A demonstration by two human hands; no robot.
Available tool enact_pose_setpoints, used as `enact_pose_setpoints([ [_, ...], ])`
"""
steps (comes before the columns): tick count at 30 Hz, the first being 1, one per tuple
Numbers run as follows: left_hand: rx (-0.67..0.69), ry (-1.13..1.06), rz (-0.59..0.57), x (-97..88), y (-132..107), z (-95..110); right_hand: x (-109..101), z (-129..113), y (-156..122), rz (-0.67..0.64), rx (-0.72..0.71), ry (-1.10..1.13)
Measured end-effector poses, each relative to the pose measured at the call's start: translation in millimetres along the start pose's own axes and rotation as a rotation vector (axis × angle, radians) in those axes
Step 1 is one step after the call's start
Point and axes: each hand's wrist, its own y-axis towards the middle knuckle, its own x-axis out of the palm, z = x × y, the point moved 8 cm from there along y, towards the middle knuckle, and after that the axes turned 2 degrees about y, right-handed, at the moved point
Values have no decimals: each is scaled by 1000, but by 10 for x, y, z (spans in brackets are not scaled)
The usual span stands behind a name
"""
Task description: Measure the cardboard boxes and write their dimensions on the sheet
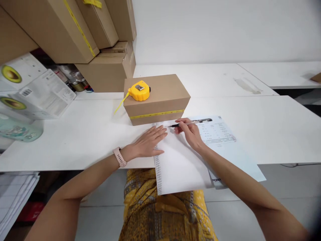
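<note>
A spiral notebook (180, 167) lies at the front edge of the white table, its lower part hanging over. My left hand (149, 142) rests flat on its left side and top corner, fingers outstretched and holding nothing. In my right hand (189, 134) a pen (175, 125) is pinched, its dark tip at the upper part of the page. Small writing shows near the top left of the page. A printed sheet (225, 150) lies partly under the notebook on the right. Just behind stands a cardboard box (160, 88) with a yellow tape measure (140, 91) on top.
Large cardboard boxes (105, 72) are stacked at the back left. White cartons with avocado pictures (42, 97) and a pale green bottle (22, 129) stand at the left. The white table (82, 140) meets a white wall at the back.
</note>
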Motion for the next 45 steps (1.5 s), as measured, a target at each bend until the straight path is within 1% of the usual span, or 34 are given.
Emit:
enact_pose_setpoints([
  [1, -24, -10, -74, 149, -12, 7, 115, 78, 52, -30, 74, 122],
  [2, -57, -22, -123, 252, -17, 2, 210, 151, 110, -44, 130, 214],
  [3, -85, -35, -152, 315, -13, -3, 282, 219, 171, -44, 169, 277],
  [5, -118, -52, -169, 352, 15, 7, 350, 341, 285, -6, 199, 305],
  [9, -127, -61, -134, 290, 102, 67, 327, 463, 417, 98, 134, 155],
  [11, -112, -77, -97, 255, 141, 80, 342, 472, 438, 86, 106, 107],
  [13, -89, -93, -60, 234, 172, 64, 379, 477, 443, 51, 106, 108],
  [17, -62, -139, 15, 231, 208, -46, 417, 506, 448, 53, 142, 158],
  [19, -68, -172, 59, 235, 213, -118, 416, 514, 459, 71, 146, 122],
  [21, -80, -191, 102, 235, 209, -180, 398, 486, 474, 96, 112, 46],
  [24, -94, -148, 160, 218, 188, -222, 379, 427, 486, 107, 45, -37],
  [27, -100, -17, 203, 189, 168, -208, 396, 418, 485, 74, 22, -67],
  [30, -85, 95, 227, 171, 160, -166, 410, 421, 480, 60, 0, -79],
  [33, -71, 139, 244, 161, 156, -143, 423, 429, 478, 54, -6, -75],
  [45, -71, 136, 262, 169, 148, -149, 427, 442, 474, 45, -6, -73],
])
